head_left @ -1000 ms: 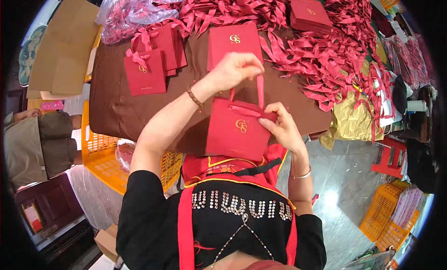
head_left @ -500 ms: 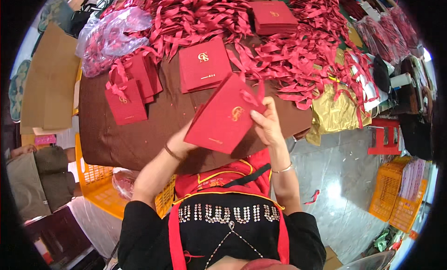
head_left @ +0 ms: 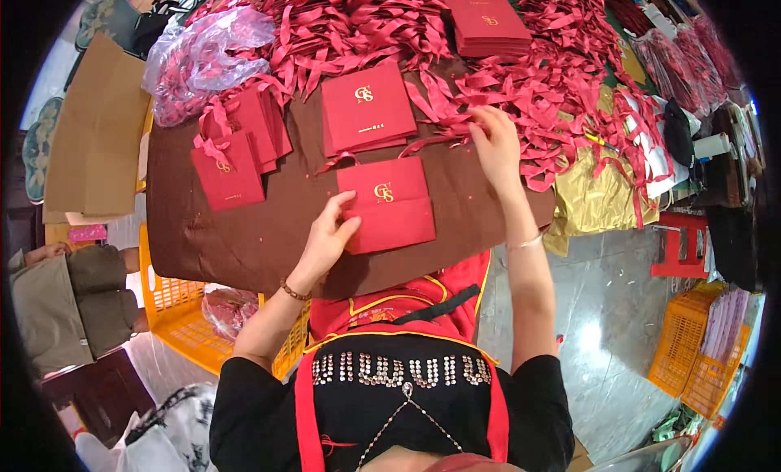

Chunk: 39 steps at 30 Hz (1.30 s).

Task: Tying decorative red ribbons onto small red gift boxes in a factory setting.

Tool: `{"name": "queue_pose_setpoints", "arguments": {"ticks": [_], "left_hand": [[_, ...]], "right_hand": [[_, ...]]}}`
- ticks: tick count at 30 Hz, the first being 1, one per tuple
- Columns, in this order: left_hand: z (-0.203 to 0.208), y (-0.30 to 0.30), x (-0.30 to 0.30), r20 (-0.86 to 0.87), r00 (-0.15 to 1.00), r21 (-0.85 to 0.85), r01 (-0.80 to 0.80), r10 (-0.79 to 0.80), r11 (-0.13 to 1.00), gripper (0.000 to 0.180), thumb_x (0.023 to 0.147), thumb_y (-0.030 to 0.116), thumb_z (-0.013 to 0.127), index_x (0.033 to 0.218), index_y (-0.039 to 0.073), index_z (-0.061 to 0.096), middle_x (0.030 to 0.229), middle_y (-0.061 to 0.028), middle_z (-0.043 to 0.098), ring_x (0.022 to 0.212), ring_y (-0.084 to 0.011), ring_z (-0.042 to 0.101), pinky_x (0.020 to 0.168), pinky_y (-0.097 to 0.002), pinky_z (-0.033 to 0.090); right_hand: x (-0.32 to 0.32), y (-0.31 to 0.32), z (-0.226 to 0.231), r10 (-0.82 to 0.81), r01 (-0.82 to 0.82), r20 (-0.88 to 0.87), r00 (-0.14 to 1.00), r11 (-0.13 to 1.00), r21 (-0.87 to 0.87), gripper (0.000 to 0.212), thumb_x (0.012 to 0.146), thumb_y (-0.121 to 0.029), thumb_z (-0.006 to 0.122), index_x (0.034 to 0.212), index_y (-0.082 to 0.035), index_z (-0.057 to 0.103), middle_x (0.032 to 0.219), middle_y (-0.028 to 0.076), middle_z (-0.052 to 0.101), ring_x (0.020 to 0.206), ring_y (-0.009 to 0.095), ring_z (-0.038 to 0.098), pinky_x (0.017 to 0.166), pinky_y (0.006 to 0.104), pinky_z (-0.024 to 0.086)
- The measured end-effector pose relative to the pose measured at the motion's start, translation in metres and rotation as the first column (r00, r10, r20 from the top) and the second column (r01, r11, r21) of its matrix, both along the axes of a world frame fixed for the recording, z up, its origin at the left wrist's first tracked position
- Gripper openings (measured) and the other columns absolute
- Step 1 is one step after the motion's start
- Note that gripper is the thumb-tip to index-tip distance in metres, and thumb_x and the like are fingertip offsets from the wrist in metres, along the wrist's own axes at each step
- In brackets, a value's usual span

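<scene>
A red paper bag with a gold emblem lies before me near the front of the brown-covered table; a fold line crosses its middle and ribbon ends show at its top edge. My left hand holds its left edge, thumb and fingertips on it. Farther back and to the right, my right hand is at the border of the loose red ribbons, fingertips closed on a ribbon. Just beyond the bag sits a small stack of similar red bags. To the left lie red bags with ribbon handles.
Another red stack stands at the back among heaped ribbons. A clear plastic bag of red items lies back left. Gold wrapping hangs over the right edge. An orange crate stands left of me, and a red stool at right.
The bag, held tilted in both hands before, is down on the table. My right hand has left it and moved up and right to the ribbons. My left hand stays at its left side.
</scene>
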<state>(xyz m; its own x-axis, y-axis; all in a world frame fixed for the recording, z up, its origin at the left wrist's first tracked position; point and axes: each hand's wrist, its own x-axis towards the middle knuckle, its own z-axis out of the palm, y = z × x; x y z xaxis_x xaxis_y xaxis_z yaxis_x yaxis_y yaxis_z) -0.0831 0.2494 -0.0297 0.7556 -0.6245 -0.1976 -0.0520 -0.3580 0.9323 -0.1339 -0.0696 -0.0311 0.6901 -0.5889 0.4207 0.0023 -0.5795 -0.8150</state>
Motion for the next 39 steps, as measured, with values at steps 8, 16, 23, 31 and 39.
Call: {"name": "queue_pose_setpoints", "arguments": {"ticks": [8,16,23,31,39], "left_hand": [[0.037,-0.005,0.004,0.267,0.946,0.277,0.104,-0.181,0.955,0.03,0.09,0.02,0.058,0.118,0.009,0.058,0.071,-0.0088,0.062,0.062,-0.0144,0.059,0.058,-0.0311,0.046],[0.036,-0.063,-0.006,-0.645,0.728,-0.531,-0.206,-0.234,0.822,0.042,0.097,0.028,0.046,0.129,0.001,0.046,0.11,-0.0119,0.062,0.102,-0.0208,0.058,0.091,-0.0321,0.044],[0.023,-0.027,0.016,-0.712,0.696,-0.514,-0.431,-0.089,0.742,0.036,0.09,0.013,0.056,0.124,0.002,0.05,0.1,-0.0056,0.061,0.094,-0.0128,0.058,0.086,-0.0263,0.047],[0.032,0.026,0.019,-0.653,0.741,-0.495,-0.262,-0.156,0.828,0.036,0.093,0.022,0.053,0.124,0.004,0.049,0.101,-0.0098,0.061,0.096,-0.0146,0.058,0.085,-0.0274,0.045],[0.005,0.043,0.011,-0.719,0.687,-0.453,-0.348,-0.106,0.821,0.043,0.084,0.005,0.062,0.125,0.002,0.049,0.095,-0.0049,0.063,0.079,-0.013,0.059,0.073,-0.0263,0.049]], "right_hand": [[0.025,-0.005,0.008,-0.105,-0.049,-0.223,0.969,0.805,-0.591,0.011,0.075,-0.017,0.066,0.085,-0.012,0.067,0.097,0.0,0.064,0.084,0.026,0.056,0.07,0.039,0.046],[-0.036,0.123,0.067,0.289,-0.379,-0.259,0.922,0.813,-0.442,0.009,0.077,-0.014,0.066,0.084,-0.009,0.065,0.076,0.007,0.064,0.07,0.025,0.059,0.063,0.0388,0.045],[-0.051,0.175,0.031,0.548,-0.534,-0.253,0.797,0.836,0.127,0.012,0.082,-0.013,0.064,0.091,-0.005,0.063,0.07,0.012,0.061,0.058,0.025,0.059,0.053,0.0337,0.047],[-0.039,0.206,0.018,0.607,-0.59,-0.277,0.745,0.793,0.149,0.016,0.087,-0.017,0.059,0.1,-0.008,0.061,0.063,0.013,0.06,0.056,0.03,0.061,0.051,0.038,0.047],[-0.042,0.213,0.017,0.686,-0.683,-0.406,0.604,0.708,0.18,0.018,0.09,-0.02,0.054,0.105,-0.011,0.059,0.067,0.016,0.061,0.062,0.033,0.062,0.055,0.0431,0.048]]}}
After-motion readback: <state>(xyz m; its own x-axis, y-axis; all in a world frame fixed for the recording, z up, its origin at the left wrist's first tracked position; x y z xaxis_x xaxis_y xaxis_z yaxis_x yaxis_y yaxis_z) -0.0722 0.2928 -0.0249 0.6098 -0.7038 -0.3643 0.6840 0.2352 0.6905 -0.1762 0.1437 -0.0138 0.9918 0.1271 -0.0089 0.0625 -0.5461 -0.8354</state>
